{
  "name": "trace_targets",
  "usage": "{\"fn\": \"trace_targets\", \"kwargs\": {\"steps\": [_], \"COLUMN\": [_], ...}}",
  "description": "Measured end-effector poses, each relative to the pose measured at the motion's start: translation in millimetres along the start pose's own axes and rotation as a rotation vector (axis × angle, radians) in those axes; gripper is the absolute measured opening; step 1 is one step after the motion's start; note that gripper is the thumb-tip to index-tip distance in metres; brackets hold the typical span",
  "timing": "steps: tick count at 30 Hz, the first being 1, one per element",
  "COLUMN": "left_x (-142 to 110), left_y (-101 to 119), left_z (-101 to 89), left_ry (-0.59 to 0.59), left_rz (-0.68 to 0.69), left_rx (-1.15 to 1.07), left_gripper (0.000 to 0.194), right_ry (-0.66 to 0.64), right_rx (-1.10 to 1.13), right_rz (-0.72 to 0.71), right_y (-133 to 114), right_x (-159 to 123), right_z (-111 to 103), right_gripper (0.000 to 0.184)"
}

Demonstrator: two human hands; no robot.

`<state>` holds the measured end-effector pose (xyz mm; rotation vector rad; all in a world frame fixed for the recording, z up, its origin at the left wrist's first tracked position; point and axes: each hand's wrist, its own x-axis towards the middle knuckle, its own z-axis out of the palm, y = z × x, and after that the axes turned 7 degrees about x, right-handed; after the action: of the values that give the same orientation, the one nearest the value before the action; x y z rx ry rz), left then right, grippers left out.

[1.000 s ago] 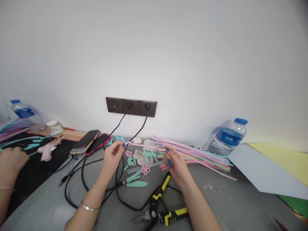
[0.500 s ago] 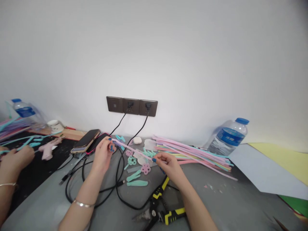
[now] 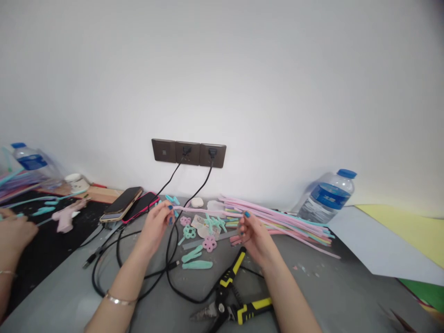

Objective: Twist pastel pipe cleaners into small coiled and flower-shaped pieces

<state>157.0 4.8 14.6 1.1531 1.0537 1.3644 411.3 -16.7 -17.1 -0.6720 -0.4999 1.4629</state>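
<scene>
A pink pipe cleaner [image 3: 204,211] stretches almost level between my two hands, above the table. My left hand [image 3: 157,226] pinches its left end, and my right hand [image 3: 255,236] pinches the other end between thumb and fingers. Below it lie pink and mint flower shapes, among them a pink flower [image 3: 209,243] and a mint flower [image 3: 189,232]. Folded mint pieces [image 3: 197,265] rest nearer to me. Behind my right hand spreads a bundle of pastel pipe cleaners [image 3: 287,221]. Yellow-and-black pliers [image 3: 222,305] lie with handles apart between my forearms.
Black cables [image 3: 168,259] loop across the table beside my left forearm and run up to wall sockets [image 3: 189,152]. Two phones [image 3: 121,203] lie at the left. A water bottle [image 3: 328,196] leans by the wall, near paper sheets [image 3: 388,245]. Another person's hand [image 3: 17,236] works at far left.
My right hand has moved right and up, and my left hand slightly right. The pink pipe cleaner, earlier slanting down to the right, is now nearly level. The other person's hand has shifted left.
</scene>
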Motion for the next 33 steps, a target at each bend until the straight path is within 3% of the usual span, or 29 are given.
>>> {"fn": "trace_targets", "kwargs": {"steps": [2,5,12,18,23,30,33], "left_x": [-3.6,-9.4,-19.8,-28.8,-31.6,-31.0,-31.8], "left_y": [-3.7,-8.6,-15.2,-16.4,-21.0,-21.3,-22.6], "left_z": [5.5,16.4,36.6,42.0,44.6,43.9,44.5], "left_ry": [-0.040,-0.131,-0.323,-0.598,-0.627,-0.669,-0.670], "left_rz": [0.030,0.051,0.120,0.023,-0.002,-0.013,-0.019], "left_rx": [0.163,0.331,0.499,0.480,0.459,0.318,0.358], "left_gripper": [0.020,0.020,0.016,0.019,0.016,0.031,0.033], "right_ry": [0.087,0.065,-0.034,-0.212,-0.294,-0.298,-0.339], "right_rx": [0.138,0.184,-0.175,-0.417,-0.452,-0.425,-0.461], "right_rz": [-0.059,-0.132,-0.194,-0.133,-0.049,-0.040,-0.038], "right_y": [-4.0,-5.4,9.5,14.9,19.3,18.3,17.8], "right_x": [2.0,2.5,-1.1,-5.7,-9.0,-10.6,-13.3], "right_z": [-1.6,-1.3,4.8,5.2,10.2,16.1,18.5], "right_gripper": [0.032,0.031,0.038,0.038,0.049,0.049,0.048]}}
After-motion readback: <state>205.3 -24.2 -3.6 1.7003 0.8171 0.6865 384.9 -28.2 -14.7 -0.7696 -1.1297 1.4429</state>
